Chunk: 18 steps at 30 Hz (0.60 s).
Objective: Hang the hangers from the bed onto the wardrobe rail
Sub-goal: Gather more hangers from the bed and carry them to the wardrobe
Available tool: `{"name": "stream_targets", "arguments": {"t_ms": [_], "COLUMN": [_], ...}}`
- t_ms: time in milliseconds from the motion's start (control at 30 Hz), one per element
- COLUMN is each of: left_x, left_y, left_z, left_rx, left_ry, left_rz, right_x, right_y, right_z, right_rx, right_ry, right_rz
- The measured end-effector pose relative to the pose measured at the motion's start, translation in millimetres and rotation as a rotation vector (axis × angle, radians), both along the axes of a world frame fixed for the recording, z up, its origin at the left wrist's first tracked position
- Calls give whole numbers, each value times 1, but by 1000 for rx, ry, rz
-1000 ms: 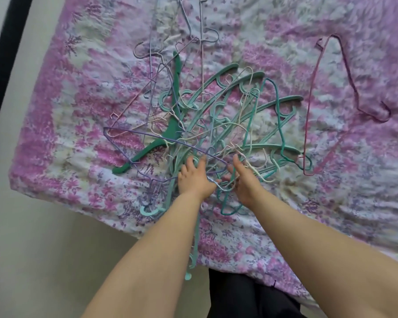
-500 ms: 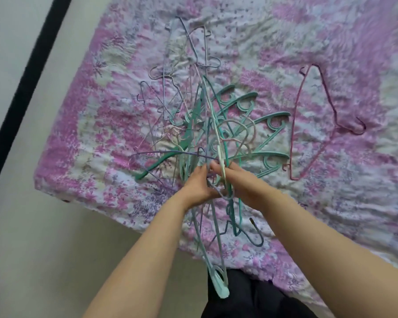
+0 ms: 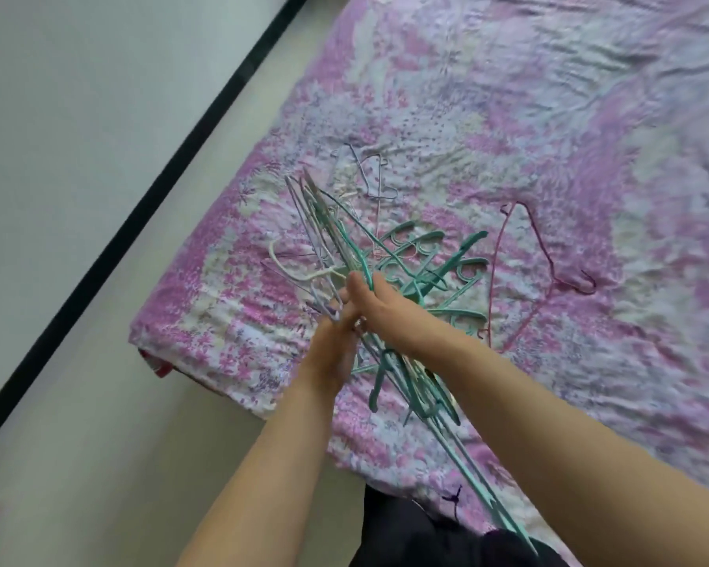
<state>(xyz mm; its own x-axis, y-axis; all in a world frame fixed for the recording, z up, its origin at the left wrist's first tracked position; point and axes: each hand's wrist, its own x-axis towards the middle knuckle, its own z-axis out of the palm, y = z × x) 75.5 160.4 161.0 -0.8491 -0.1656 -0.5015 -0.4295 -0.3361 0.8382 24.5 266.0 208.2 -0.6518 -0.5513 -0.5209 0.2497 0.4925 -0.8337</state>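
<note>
A bundle of hangers [image 3: 336,247], mostly teal with some lilac and white wire ones, is lifted off the bed [image 3: 549,116]. My left hand [image 3: 332,354] and my right hand [image 3: 377,304] are pressed together around the bundle's hooks, both shut on it. The bundle's long ends trail down toward my legs. Several teal hangers [image 3: 447,263] lie on the bed just behind my hands. A maroon wire hanger [image 3: 537,255] lies flat to the right. A pale wire hanger [image 3: 371,173] lies further back. No wardrobe rail is in view.
The bed has a pink and lilac floral sheet, its near corner at the lower left [image 3: 148,341]. Pale floor [image 3: 78,403] lies left of it, with a black strip [image 3: 140,206] along the wall base. My dark trousers [image 3: 426,534] show at the bottom.
Both hands gathered the spread hangers into one bundle and raised it off the bed. The view shifted, so the bed now sits further right and up.
</note>
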Motion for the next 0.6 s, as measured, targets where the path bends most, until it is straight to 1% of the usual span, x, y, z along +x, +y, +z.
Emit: {"name": "stream_targets", "arguments": {"t_ms": [67,133,200,267,333,433,600], "left_x": [9,18,27,37,46,60,78], "left_y": [12,20,23,24,26,28,30], "left_z": [11,23,29,42,57,74,98], "left_rx": [78,191,247,276,254,165,207], "left_ry": [-7,-18,-18,-21,-53,-33,-22], "left_rz": [125,189,232,252,298,282,198], "right_x": [19,37,51,62,76,96,114], "right_y": [6,13,21,28,33,36,39], "right_z": [15,27,37,43,49,59,76], "right_rx": [95,168,193,180,174,203,192], "right_ry": [128,284,350,362,441,593,697], "right_rz": [88,147,188,224,277,304,303]}}
